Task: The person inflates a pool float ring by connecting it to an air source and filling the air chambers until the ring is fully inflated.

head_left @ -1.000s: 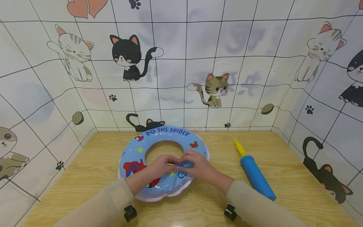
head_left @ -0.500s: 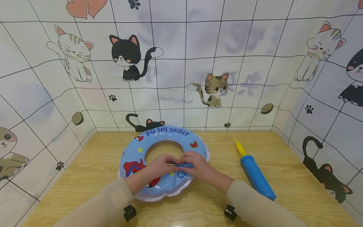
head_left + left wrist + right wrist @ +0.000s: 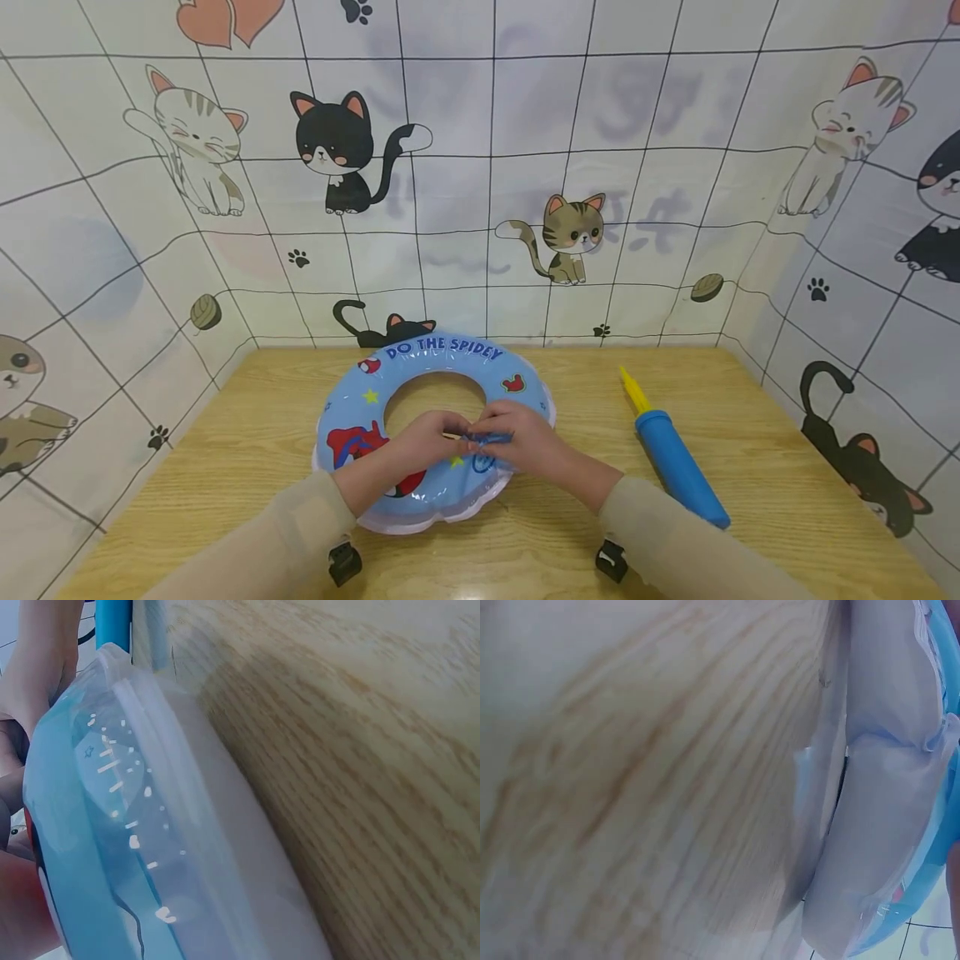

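Note:
A light-blue inflatable swim ring (image 3: 442, 354) lies on the table, printed with "DO THE SPIDEY", stars and a red figure. It looks full, with a wrinkled whitish outer seam. Over its right front part, my left hand (image 3: 427, 442) and right hand (image 3: 525, 435) meet fingertip to fingertip. Both pinch a small raised bluish bit of the ring there; the fingers mostly hide it, so its exact shape cannot be told. In the left wrist view the ring's side (image 3: 97, 802) fills the left part. The right wrist view shows its whitish underside (image 3: 885, 802).
A blue hand pump (image 3: 682, 467) with a yellow nozzle (image 3: 634, 390) lies to the right of the ring, nozzle pointing away. The wooden table (image 3: 247, 433) is enclosed at the back and sides by a cat-patterned cloth wall (image 3: 457, 192).
Hardly anything differs. Both hands stay at the same spot on the ring, and the bluish bit between the fingertips shows a little less than a second ago.

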`<action>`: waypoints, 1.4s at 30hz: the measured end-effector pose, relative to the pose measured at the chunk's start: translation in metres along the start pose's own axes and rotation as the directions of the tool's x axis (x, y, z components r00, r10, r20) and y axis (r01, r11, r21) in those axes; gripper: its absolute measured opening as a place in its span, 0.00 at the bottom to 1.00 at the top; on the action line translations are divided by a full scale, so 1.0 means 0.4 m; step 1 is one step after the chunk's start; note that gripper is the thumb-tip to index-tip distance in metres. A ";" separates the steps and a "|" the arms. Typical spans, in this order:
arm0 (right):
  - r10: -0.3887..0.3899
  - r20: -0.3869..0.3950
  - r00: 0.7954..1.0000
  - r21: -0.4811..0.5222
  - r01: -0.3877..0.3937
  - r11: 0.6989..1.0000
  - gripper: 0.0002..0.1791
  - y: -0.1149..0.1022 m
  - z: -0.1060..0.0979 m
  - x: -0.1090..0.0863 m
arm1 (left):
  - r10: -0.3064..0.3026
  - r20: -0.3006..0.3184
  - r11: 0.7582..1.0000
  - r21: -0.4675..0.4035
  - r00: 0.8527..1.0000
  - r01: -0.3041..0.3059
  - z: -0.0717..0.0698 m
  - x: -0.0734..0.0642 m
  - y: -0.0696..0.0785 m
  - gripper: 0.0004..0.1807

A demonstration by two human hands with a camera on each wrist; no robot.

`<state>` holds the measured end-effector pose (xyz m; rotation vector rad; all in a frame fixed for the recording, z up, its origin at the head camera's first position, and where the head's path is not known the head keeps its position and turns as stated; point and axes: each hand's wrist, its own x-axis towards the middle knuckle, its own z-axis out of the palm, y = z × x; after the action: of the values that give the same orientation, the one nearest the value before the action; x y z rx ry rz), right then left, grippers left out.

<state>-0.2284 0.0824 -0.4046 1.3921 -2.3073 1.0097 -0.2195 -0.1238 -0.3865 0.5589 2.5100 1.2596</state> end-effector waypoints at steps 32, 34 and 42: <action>-0.026 0.150 0.988 -0.019 0.029 0.999 0.15 -0.003 -0.031 0.009 | -0.006 0.034 0.998 0.056 0.999 0.004 -0.007 0.007 0.002 0.14; 0.005 0.121 0.993 0.011 -0.007 1.000 0.15 -0.003 -0.029 0.004 | 0.001 0.040 0.999 0.051 0.999 -0.003 -0.006 0.005 0.007 0.14; 0.155 0.084 0.984 0.089 -0.162 0.983 0.15 -0.004 -0.028 -0.010 | 0.016 0.055 0.998 0.057 0.998 -0.019 -0.001 0.003 0.013 0.17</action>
<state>-0.2263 0.0923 -0.3981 1.3198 -2.4898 1.1453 -0.2195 -0.1208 -0.3820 0.6212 2.5088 1.1650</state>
